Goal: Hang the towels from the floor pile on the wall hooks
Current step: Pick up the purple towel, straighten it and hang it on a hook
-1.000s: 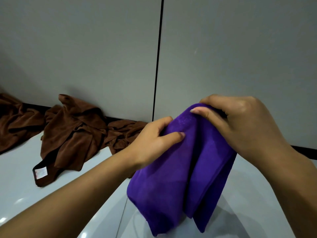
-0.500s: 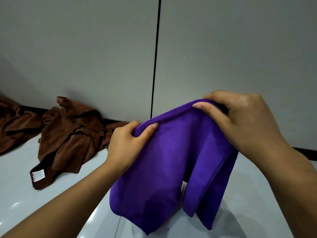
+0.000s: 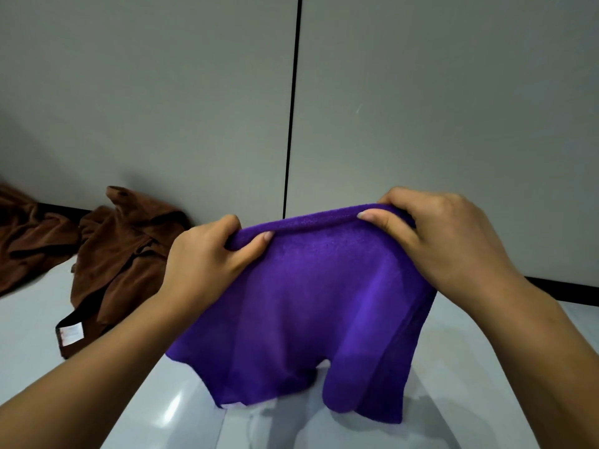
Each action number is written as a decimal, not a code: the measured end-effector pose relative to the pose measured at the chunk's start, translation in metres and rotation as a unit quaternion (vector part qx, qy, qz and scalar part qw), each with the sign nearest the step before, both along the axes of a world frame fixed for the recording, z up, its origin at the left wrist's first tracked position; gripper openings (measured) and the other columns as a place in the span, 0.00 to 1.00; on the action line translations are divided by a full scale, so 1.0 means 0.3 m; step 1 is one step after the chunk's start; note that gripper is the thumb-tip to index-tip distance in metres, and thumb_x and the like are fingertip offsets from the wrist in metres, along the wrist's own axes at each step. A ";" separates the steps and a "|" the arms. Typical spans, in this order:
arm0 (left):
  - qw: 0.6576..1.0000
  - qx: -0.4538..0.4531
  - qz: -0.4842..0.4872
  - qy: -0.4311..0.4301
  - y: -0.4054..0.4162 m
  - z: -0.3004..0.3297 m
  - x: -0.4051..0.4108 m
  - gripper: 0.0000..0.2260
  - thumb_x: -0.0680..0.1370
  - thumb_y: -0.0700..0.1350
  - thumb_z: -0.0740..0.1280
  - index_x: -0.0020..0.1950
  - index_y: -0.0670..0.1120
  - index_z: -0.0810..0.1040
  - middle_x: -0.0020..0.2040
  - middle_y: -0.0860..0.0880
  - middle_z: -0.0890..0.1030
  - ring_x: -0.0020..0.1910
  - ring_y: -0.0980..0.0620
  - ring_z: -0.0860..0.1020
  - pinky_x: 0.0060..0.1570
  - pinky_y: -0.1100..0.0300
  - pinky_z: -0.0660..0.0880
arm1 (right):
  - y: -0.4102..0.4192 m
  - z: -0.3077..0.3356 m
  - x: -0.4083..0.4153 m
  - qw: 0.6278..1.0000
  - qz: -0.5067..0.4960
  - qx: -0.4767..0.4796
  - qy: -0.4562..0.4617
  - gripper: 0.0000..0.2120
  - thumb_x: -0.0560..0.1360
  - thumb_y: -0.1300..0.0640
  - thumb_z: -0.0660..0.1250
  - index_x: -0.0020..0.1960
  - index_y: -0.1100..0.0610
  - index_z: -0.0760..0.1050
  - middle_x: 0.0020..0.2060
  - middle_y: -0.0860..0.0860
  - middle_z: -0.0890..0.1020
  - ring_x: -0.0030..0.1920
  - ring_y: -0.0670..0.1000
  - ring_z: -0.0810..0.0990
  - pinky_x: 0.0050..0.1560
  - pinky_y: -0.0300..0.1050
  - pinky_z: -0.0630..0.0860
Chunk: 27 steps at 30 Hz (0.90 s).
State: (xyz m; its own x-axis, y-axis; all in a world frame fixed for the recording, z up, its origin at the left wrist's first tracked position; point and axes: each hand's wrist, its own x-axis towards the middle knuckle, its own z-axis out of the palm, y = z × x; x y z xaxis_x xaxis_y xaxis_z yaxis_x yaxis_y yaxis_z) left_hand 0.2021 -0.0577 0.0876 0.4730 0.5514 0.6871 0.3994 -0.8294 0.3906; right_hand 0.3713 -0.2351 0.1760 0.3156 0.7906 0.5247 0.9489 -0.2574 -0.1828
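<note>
1. Spreading apart since the earlier frames, my left hand (image 3: 207, 257) and right hand (image 3: 444, 241) have drawn the purple towel (image 3: 311, 306) from a bunch into a flat sheet.
2. Both hands pinch its top edge, thumbs in front, at centre frame above the floor (image 3: 39, 345).
3. Opened out, it looks ready to lift; no hooks show on the wall (image 3: 146, 92).
4. Brown towels (image 3: 120, 254) wait at left, lower than before.
</note>
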 end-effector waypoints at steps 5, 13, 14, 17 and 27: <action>0.999 0.042 0.021 0.000 -0.007 0.011 0.012 0.23 0.74 0.61 0.58 0.30 0.44 0.62 0.22 0.49 0.62 0.22 0.43 0.67 0.25 0.60 0.59 | -0.004 -0.004 -0.018 0.999 0.002 -0.026 -0.020 0.30 0.69 0.33 0.46 0.47 0.52 0.77 0.33 0.48 0.77 0.38 0.54 0.77 0.36 0.46 0.69; 0.952 0.300 0.049 0.045 0.006 0.092 0.031 0.20 0.79 0.51 0.62 0.30 0.45 0.66 0.24 0.46 0.69 0.19 0.45 0.70 0.23 0.63 0.56 | 0.009 -0.037 -0.028 0.988 -0.014 -0.144 -0.048 0.31 0.67 0.28 0.47 0.56 0.48 0.69 0.41 0.50 0.79 0.46 0.56 0.79 0.41 0.46 0.72; 0.944 0.325 0.041 0.047 0.004 0.101 0.032 0.20 0.79 0.51 0.62 0.30 0.45 0.67 0.24 0.45 0.69 0.19 0.45 0.70 0.22 0.63 0.56 | 0.014 -0.047 -0.033 0.987 -0.015 -0.151 -0.052 0.28 0.70 0.29 0.50 0.56 0.48 0.69 0.41 0.50 0.79 0.46 0.56 0.78 0.41 0.46 0.70; 0.924 0.380 0.013 0.050 -0.017 0.126 0.042 0.19 0.79 0.51 0.62 0.30 0.46 0.67 0.24 0.46 0.69 0.20 0.46 0.70 0.20 0.62 0.59 | 0.037 -0.081 -0.046 0.987 -0.011 -0.146 -0.062 0.20 0.77 0.36 0.53 0.57 0.49 0.68 0.44 0.50 0.79 0.48 0.55 0.78 0.39 0.45 0.66; 0.908 0.415 -0.022 0.046 -0.065 0.149 0.077 0.16 0.79 0.49 0.61 0.32 0.45 0.70 0.26 0.46 0.69 0.20 0.47 0.68 0.22 0.63 0.59 | 0.101 -0.132 -0.093 0.960 0.055 0.003 0.276 0.09 0.79 0.55 0.60 0.41 0.54 0.72 0.34 0.46 0.75 0.34 0.42 0.73 0.33 0.32 0.68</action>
